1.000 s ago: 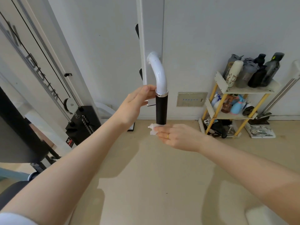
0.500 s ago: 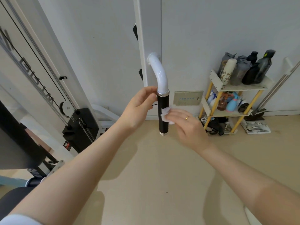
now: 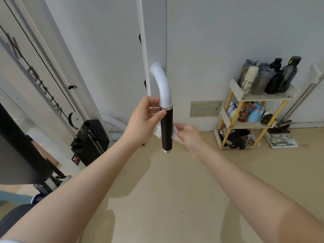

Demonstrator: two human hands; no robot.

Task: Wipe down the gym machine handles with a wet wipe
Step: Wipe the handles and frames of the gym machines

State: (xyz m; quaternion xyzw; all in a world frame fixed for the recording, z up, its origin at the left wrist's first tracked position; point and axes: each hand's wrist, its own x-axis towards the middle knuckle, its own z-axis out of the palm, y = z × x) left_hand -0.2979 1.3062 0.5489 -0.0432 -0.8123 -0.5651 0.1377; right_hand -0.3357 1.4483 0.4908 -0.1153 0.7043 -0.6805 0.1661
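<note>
A gym machine handle hangs from a white upright post: a curved white tube (image 3: 164,85) ending in a black grip (image 3: 166,130) with metal rings. My left hand (image 3: 143,118) pinches the top metal ring of the grip with thumb and fingertips. My right hand (image 3: 190,137) holds a white wet wipe (image 3: 175,133) wrapped around the back of the black grip at mid height. A corner of the wipe shows on the grip's left side.
A cable machine frame with a black weight stack (image 3: 93,139) stands at left, a dark padded seat (image 3: 21,155) below it. A yellow-legged rack (image 3: 254,116) with bottles stands against the wall at right. Beige floor (image 3: 166,199) lies underneath.
My right hand with the wipe rose from the grip's bottom end to its front, and now wraps around the back at mid height. My left hand stayed at the top ring.
</note>
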